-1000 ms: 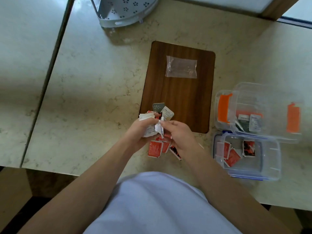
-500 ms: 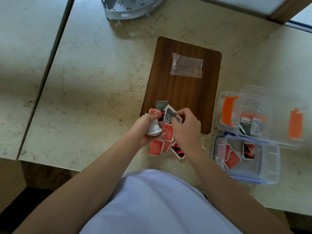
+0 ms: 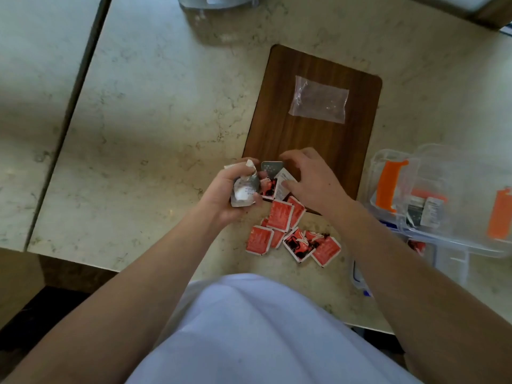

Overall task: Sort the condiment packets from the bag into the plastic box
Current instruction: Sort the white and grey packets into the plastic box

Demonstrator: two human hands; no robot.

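My left hand [image 3: 225, 195] is closed around a small bunch of white and grey condiment packets [image 3: 243, 189]. My right hand [image 3: 313, 181] hovers with fingers spread over a grey packet [image 3: 271, 167] and a white packet [image 3: 284, 180] at the near edge of the wooden board [image 3: 313, 128]; its thumb touches the white one. Several red packets [image 3: 279, 217] lie loose on the counter below my hands. The empty clear bag [image 3: 318, 102] lies flat on the board. The clear plastic box [image 3: 432, 200] with orange latches stands to the right, holding a few grey and white packets.
A second clear box [image 3: 448, 261] with blue trim sits in front of the first, partly hidden by my right arm, with a red packet visible inside. A grey metal rack [image 3: 219, 1] stands at the counter's far edge. The counter's front edge runs just below the red packets.
My right hand has let go of the packet it pinched and opened, reaching forward over the packets on the board. My left hand keeps its bunch. The camera has moved closer.
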